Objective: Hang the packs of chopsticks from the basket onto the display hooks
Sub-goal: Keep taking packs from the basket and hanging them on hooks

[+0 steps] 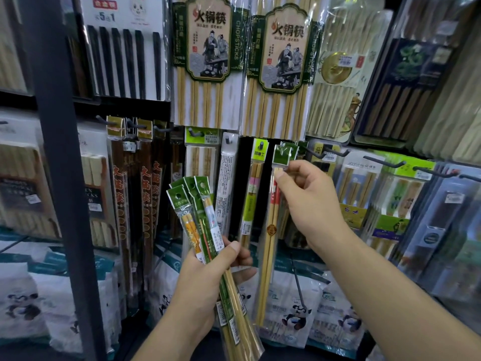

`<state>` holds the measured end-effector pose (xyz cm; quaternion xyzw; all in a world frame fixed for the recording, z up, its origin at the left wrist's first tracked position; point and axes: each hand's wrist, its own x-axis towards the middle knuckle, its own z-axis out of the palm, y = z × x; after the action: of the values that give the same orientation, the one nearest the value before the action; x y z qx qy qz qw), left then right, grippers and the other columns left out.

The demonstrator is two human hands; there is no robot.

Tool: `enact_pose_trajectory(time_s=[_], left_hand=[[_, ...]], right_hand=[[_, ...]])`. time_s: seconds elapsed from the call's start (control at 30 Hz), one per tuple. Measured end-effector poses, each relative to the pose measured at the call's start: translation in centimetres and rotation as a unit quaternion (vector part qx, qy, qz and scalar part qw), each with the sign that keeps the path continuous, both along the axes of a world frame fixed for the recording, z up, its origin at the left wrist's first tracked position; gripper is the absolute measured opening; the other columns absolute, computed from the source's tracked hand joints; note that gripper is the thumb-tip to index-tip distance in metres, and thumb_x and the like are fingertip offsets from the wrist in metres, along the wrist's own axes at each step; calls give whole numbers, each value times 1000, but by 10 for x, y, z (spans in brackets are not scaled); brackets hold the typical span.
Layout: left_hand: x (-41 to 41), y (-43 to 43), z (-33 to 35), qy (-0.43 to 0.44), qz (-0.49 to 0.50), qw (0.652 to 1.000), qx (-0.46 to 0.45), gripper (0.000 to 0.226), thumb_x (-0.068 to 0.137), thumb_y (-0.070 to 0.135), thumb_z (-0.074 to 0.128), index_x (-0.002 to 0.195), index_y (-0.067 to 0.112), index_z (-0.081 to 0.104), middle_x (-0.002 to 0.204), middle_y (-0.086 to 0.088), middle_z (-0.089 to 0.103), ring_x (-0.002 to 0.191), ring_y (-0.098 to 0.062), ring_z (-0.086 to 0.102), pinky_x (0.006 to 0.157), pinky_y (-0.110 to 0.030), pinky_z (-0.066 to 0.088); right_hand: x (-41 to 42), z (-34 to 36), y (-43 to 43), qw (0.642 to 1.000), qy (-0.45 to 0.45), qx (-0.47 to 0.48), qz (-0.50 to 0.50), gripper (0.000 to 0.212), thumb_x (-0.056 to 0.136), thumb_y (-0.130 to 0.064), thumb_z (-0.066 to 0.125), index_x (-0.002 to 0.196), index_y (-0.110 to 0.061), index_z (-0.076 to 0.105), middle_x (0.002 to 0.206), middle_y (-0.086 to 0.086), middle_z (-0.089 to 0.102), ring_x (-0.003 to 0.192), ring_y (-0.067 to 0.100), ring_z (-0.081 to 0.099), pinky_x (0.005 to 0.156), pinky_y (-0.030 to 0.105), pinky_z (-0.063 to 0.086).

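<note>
Pinching one pack near its top with my right hand, I cannot confirm it hooked; several packs gripped in my left hand remain.

A single wide-angle camera sits on the person's head, facing the display hooks nearly square-on and tipped a little down; it is close, with hanging goods filling the frame edge to edge; both forearms enter from the bottom, the left hand gripping a bundle of packs low at centre, the right hand pinching one pack higher up (the dark post leans at left).
</note>
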<state>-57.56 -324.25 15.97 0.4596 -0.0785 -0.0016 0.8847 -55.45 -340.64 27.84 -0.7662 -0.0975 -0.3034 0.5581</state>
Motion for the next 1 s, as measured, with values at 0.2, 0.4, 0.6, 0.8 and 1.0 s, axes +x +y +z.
enact_pose_trajectory(time_s=[0.2, 0.4, 0.6, 0.8, 1.0], left_hand=[[-1, -1, -2, 8, 7, 999, 33, 11, 83, 15, 79, 85, 11, 69, 75, -16, 67, 68, -29, 69, 69, -43, 63], [-1, -3, -2, 5, 3, 999, 50, 20, 90, 10, 74, 73, 20, 74, 73, -15, 66, 68, -29, 67, 68, -42, 62], [0, -3, -2, 19, 14, 999, 48, 8, 90, 10, 76, 87, 6, 68, 73, -16, 66, 67, -30, 67, 66, -42, 62], [1, -2, -2, 16, 18, 998, 61, 8, 91, 10, 76, 89, 6, 69, 70, -14, 66, 63, -27, 67, 66, -41, 63], [0, -3, 2, 5, 10, 998, 69, 12, 93, 11, 73, 85, 6, 66, 63, -12, 56, 54, -20, 58, 61, -33, 58]], right_hand=[[6, 5, -4, 998, 26, 49, -35, 30, 105, -31, 54, 83, -17, 70, 62, -2, 50, 53, 8, 46, 51, 19, 42], [14, 13, -6, 994, 44, 92, -45, 35, 104, -30, 55, 78, -10, 67, 61, -2, 46, 48, 7, 40, 47, 16, 39], [18, 15, -6, 992, 47, 103, -48, 35, 104, -27, 56, 86, 2, 65, 63, 4, 46, 45, 7, 40, 45, 17, 41], [21, 11, -9, 993, 50, 71, -81, 41, 103, -30, 58, 65, -13, 59, 41, -14, 35, 38, 3, 36, 47, 5, 42], [20, -5, -12, 987, 20, 73, -143, 30, 96, -38, 66, 81, -13, 61, 55, -14, 53, 49, -6, 50, 54, 16, 43]])
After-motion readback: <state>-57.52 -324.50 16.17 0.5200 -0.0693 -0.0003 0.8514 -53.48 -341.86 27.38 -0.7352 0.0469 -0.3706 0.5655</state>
